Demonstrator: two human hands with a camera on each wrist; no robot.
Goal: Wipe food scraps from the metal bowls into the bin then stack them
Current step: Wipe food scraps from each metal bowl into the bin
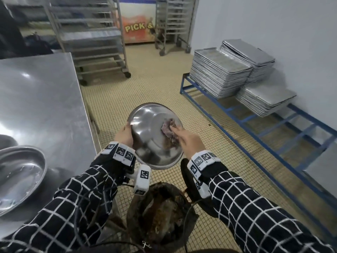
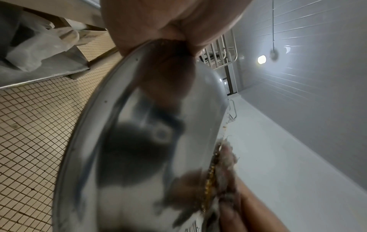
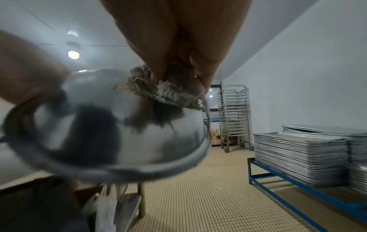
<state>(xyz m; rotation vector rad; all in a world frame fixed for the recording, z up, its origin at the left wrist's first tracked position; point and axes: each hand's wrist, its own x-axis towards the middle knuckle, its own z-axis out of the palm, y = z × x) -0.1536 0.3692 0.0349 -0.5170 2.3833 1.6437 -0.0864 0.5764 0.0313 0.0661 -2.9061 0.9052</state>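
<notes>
Here the metal bowl (image 1: pixel 151 136) is held tilted over the bin (image 1: pixel 160 214), its open side turned toward the person and its lower rim hanging just above the bin's mouth. The left hand (image 1: pixel 124 135) grips the rim at about nine o'clock, thumb inside and fingers curled behind. The right hand (image 1: pixel 189 138) pinches a crumpled cloth (image 1: pixel 168 127) between thumb and fingertips and presses it to the inner wall near three o'clock. The cloth is greyish and frayed — rough-woven in the right wrist view — and brown scraps smear the wall below it toward five o'clock. The bowl is round, shallow and polished enough to mirror dark shapes.

The bin is dark and round, lined with what may be a bag; inside lies a brown, wet-looking heap of scraps, though the wide lens blurs its detail.

At eight o'clock a second bowl (image 1: pixel 18 178) sits upright on the steel worktop (image 1: pixel 42 99), broad and shiny, with pale streaks on its bottom. At two o'clock flat rectangular baking trays (image 1: pixel 218 73) stand in tall stacks on a blue metal-frame bench (image 1: pixel 259 128) against the pale wall. Wheeled tray racks (image 1: pixel 94 39) stand at twelve o'clock on the small-tiled beige floor (image 1: pixel 145 84) — beyond them a chest with orange lettering.
</notes>
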